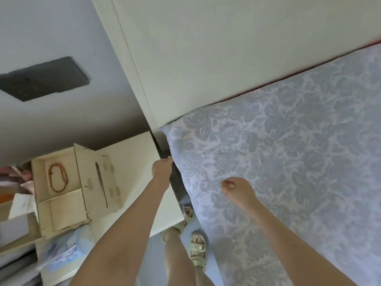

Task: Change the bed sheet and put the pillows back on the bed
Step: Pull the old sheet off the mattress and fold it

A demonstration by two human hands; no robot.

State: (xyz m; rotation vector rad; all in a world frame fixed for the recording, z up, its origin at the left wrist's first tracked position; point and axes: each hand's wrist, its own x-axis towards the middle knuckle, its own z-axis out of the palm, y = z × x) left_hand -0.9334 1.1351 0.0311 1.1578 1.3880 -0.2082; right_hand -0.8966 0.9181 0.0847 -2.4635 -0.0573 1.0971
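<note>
Grip status, head view. Left hand (162,167): closed on the edge of the bed sheet (299,151) at the bed's near-left corner. Fingers are curled over the hem, knuckles up, arm stretched out straight. That hand sits in the dark gap between the bed and a white bedside top (136,149), just beside both.

Right hand (237,189): resting on top of the sheet, a little way in from that corner. Fingers are curled under, thumb tip against the forefinger. It may be pinching a bit of fabric, but motion blur hides the contact, so I cannot tell if anything is held.

Sheet: blue-grey floral pattern, spread flat over the bed surface and falling down the near-left side, where it drapes past the left hand. The far edge lies along a white panel (206,58) at the head of the bed. A thin red strip (374,42) shows between sheet and panel at top right.

Other items: an open cardboard box (61,205) on the bedside top, flap up, with a string of brown beads (56,178) in one compartment. Dark rectangular plate (43,79) on the wall above. The person's feet are in pale sandals (198,250) on the floor, just beside the hanging sheet.
</note>
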